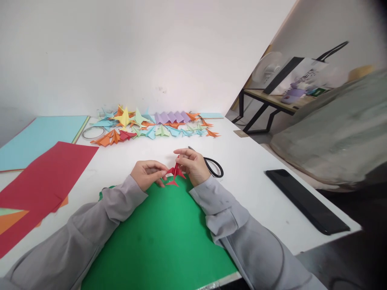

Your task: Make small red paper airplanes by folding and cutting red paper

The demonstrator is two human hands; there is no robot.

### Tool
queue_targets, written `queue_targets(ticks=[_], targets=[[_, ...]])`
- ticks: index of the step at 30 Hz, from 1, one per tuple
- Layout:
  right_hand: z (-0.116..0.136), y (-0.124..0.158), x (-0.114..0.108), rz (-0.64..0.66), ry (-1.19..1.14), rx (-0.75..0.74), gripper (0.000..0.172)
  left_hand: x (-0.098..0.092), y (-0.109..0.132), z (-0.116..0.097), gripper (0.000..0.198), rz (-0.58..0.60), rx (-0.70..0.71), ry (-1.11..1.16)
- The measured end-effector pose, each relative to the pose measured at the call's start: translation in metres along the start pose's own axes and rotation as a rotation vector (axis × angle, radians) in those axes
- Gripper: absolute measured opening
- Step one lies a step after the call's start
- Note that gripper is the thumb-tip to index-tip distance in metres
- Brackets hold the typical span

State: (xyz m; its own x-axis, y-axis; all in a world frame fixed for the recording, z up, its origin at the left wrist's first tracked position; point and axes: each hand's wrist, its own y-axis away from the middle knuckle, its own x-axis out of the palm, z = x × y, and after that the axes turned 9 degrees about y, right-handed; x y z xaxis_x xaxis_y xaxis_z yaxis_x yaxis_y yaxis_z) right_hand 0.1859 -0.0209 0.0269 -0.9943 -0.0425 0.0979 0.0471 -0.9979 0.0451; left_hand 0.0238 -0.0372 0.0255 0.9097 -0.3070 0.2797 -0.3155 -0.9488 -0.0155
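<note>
A small red folded paper plane [176, 172], with swept wings and a forked tail, is held between my two hands above the green sheet [157, 237]. My left hand [149, 174] pinches the tip of its left wing between thumb and fingers. From above, my right hand [193, 164] grips the narrow upper end of the plane with thumb and forefinger. Scissors with a black handle [215, 167] lie just beyond my right hand, their blades mostly hidden behind it.
Colourful folded paper planes [163, 131] line the table's back by the wall. Red paper [48, 177] and light blue sheets [45, 135] lie at left, near a clear tape roll [93, 132]. A black phone [306, 201] rests near the right edge. Beyond stands a low table [272, 98] with a bag [298, 76].
</note>
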Motion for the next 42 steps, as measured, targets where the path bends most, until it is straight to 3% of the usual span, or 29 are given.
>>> queue_targets(ticks=[13,28,42], targets=[[0.0,0.002,0.001,0.047,0.022,-0.047,0.029,0.001,-0.002,0.0,0.042,-0.026,-0.06,-0.016],[0.0,0.0,-0.001,0.029,-0.006,-0.069,0.029,-0.001,-0.002,-0.002,0.034,-0.037,-0.085,0.12],[-0.001,0.003,0.003,0.094,0.027,-0.056,0.031,0.01,0.001,-0.001,0.048,-0.027,-0.129,0.051]])
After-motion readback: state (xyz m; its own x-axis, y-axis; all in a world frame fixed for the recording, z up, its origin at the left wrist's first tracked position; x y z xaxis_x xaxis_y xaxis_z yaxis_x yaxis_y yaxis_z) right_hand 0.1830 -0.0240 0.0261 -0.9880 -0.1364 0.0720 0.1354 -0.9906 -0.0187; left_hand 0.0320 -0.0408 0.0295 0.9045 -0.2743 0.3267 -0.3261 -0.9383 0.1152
